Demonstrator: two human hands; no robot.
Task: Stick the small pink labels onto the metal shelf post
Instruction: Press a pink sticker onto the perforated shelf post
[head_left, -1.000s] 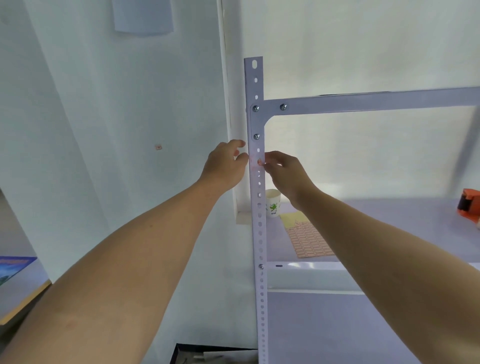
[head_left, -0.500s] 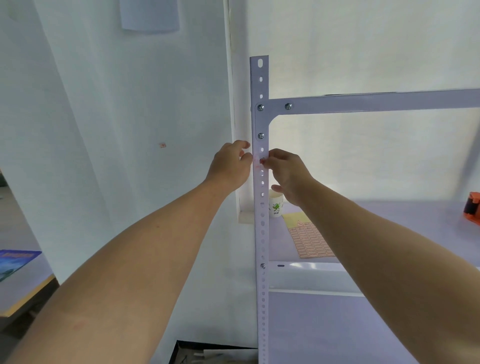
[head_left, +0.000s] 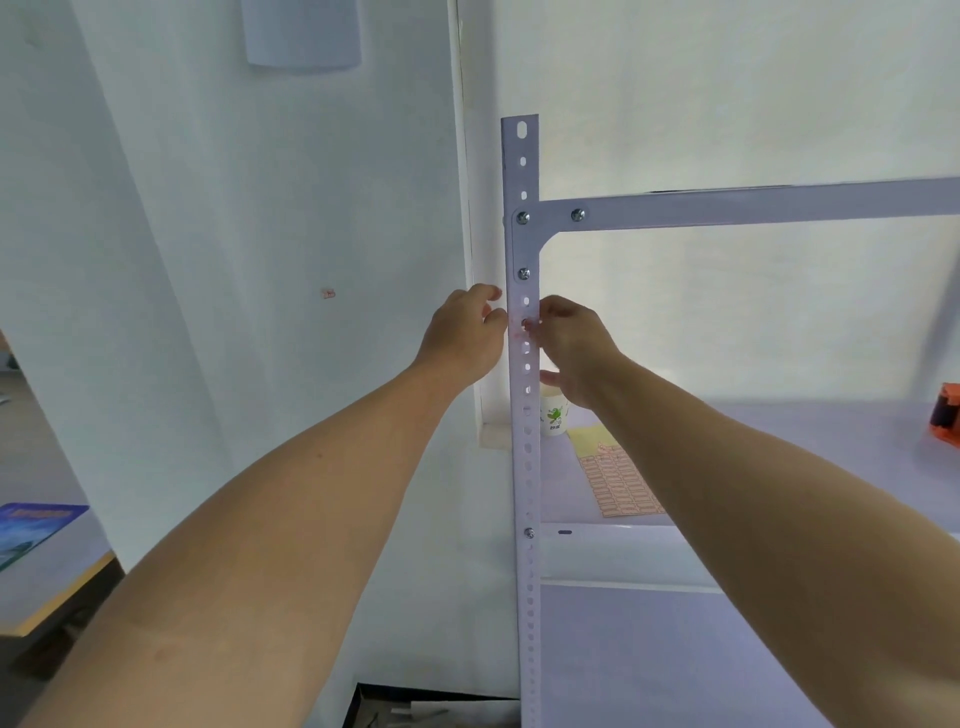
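The pale shelf (head_left: 779, 431) carries a paper cup (head_left: 554, 415), a pink label sheet (head_left: 618, 486) and an orange tape dispenser (head_left: 946, 413).

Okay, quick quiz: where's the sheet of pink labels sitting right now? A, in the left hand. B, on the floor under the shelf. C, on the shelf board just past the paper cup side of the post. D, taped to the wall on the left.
C: the sheet of pink labels lies flat on the shelf board, right of the metal post and in front of the paper cup.
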